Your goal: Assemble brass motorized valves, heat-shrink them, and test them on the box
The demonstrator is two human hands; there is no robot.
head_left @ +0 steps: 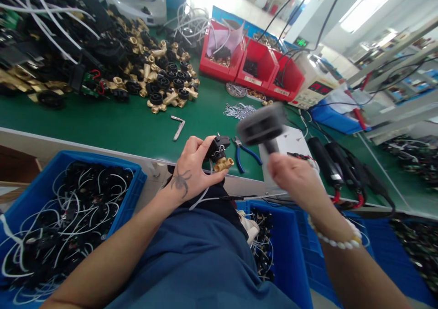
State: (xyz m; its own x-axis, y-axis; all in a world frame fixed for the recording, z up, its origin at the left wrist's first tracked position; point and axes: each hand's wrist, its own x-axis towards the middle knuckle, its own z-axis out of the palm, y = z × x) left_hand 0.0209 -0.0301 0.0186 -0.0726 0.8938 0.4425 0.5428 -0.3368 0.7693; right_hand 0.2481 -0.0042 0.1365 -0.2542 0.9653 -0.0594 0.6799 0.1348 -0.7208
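My left hand (192, 171) is closed around a brass valve (223, 164) with a black housing on top, held at the front edge of the bench. A white cable trails down from it toward my lap. My right hand (297, 180) grips the handle of a mallet (262, 124), whose dark grey head is smeared by motion and raised right of the valve. Blue-handled cutters (249, 153) lie between the valve and the mallet. Farther back on the green mat is a small silver L-shaped tool (178, 127).
Brass valves (171, 83) with black caps are heaped at the back left, below a white fan (143, 1). Red bins (255, 69) hold small parts, with metal pins (238, 111) in front. Corded black screwdrivers (325, 160) lie right. Blue crates (132, 163) flank my lap.
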